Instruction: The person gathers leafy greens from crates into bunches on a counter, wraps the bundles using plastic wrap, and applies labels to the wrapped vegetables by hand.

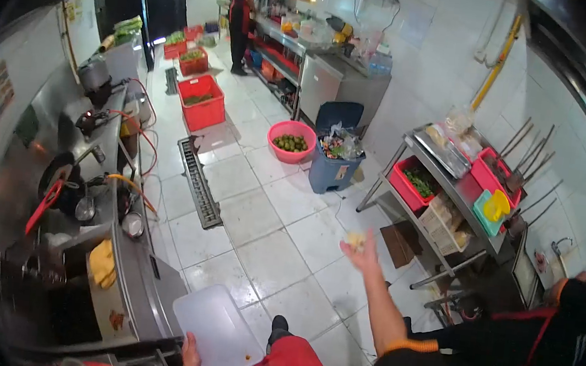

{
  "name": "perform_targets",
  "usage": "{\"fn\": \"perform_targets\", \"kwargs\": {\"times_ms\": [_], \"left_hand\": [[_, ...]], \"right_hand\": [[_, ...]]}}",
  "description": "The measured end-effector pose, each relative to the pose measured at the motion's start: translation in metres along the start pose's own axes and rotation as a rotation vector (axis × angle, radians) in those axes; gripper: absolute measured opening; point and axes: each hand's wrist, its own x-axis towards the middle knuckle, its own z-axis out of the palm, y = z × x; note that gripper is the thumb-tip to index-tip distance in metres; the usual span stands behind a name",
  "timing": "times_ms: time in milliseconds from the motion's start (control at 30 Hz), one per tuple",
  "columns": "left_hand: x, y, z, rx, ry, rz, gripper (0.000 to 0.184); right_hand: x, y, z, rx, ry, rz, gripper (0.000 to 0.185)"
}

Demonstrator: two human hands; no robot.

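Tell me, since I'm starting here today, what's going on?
In a kitchen, the wearer's left hand is at the edge of a pale plastic tray, seemingly holding it. The right hand is stretched out above the floor, something small and pale at its fingers, too blurred to name. Another person in black is close on the right; a pink tub of green produce stands ahead.

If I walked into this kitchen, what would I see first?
Probably the bright pink tub of greenish round things, on the tiled floor beside the blue-grey bin. Red crates stand farther back, to its left. Up close, the left hand holds a pale, flat tray.
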Motion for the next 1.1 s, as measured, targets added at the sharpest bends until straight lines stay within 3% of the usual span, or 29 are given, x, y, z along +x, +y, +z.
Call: {"fn": "perform_targets", "kwargs": {"times_ms": [33, 67, 133, 200, 267, 400, 467, 533, 600, 633, 667, 700, 733, 767, 800, 867, 933, 967, 1033, 1100], "left_hand": [[0.011, 0.016, 0.007, -0.003, -0.005, -0.050, 0.062], [0.029, 0.034, 0.017, 0.014, -0.001, -0.066, 0.062], [0.066, 0.072, 0.047, 0.128, 0.240, -0.061, 0.064], [0.109, 0.105, 0.068, 0.066, 0.184, -0.062, 0.067], [0.162, 0.128, 0.083, -0.002, 0.133, -0.058, 0.069], [0.284, 0.177, 0.102, -0.102, 0.145, -0.047, 0.070], [0.358, 0.203, 0.101, -0.074, 0.166, -0.055, 0.070], [0.434, 0.225, 0.104, -0.162, 0.140, -0.010, 0.068], [0.497, 0.258, 0.100, -0.130, 0.140, -0.178, 0.070], [0.538, 0.255, 0.085, -0.098, 0.241, -0.206, 0.068], [0.562, 0.285, 0.096, -0.137, 0.119, -0.076, 0.068], [0.592, 0.308, 0.106, -0.013, 0.275, -0.027, 0.070], [0.628, 0.329, 0.104, -0.042, 0.238, -0.072, 0.070], [0.649, 0.372, 0.126, -0.007, 0.340, -0.183, 0.068], [0.686, 0.390, 0.124, -0.018, 0.373, -0.150, 0.068], [0.750, 0.413, 0.121, -0.044, 0.193, -0.022, 0.067], [0.816, 0.443, 0.125, -0.029, 0.239, 0.020, 0.065], [0.853, 0.460, 0.123, -0.004, 0.188, 0.057, 0.064], [0.897, 0.510, 0.123, 0.086, 0.168, 0.067, 0.058], [0.942, 0.561, 0.118, 0.143, 0.203, 0.058, 0.056]], "right_hand": [[0.019, -0.015, 0.026, -0.614, 0.074, -0.263, 0.071], [0.038, -0.004, 0.035, -0.608, 0.089, -0.245, 0.071], [0.073, 0.030, 0.052, -0.511, -0.102, 0.207, 0.096], [0.106, 0.089, 0.096, -0.336, 0.260, 0.602, 0.091], [0.101, 0.117, 0.157, -0.484, 0.087, 0.587, 0.082], [0.155, 0.150, 0.228, -0.580, -0.043, 0.622, 0.066], [0.186, 0.131, 0.254, -0.807, -0.132, 0.482, 0.050], [0.217, 0.120, 0.253, -1.004, -0.011, 0.329, 0.032], [0.257, 0.129, 0.196, -1.035, 0.090, 0.213, 0.024], [0.254, 0.101, 0.215, -1.064, 0.102, 0.353, 0.023], [0.269, 0.117, 0.174, -0.985, -0.020, 0.183, 0.026], [0.285, 0.110, 0.164, -0.785, 0.194, 0.460, 0.029], [0.293, 0.105, 0.165, -0.916, 0.182, 0.538, 0.029], [0.314, 0.127, 0.145, -0.829, 0.312, 0.502, 0.026], [0.337, 0.149, 0.123, -0.738, 0.437, 0.453, 0.024], [0.380, 0.142, 0.214, -0.811, 0.553, 0.775, 0.019], [0.470, 0.178, 0.252, -0.461, 0.237, 0.801, 0.018], [0.529, 0.221, 0.276, -1.231, 0.141, 0.528, 0.019], [0.632, 0.243, 0.417, -2.345, -0.705, -0.236, 0.017], [0.707, 0.267, 0.624, -1.281, -0.140, 0.268, 0.012]]}}
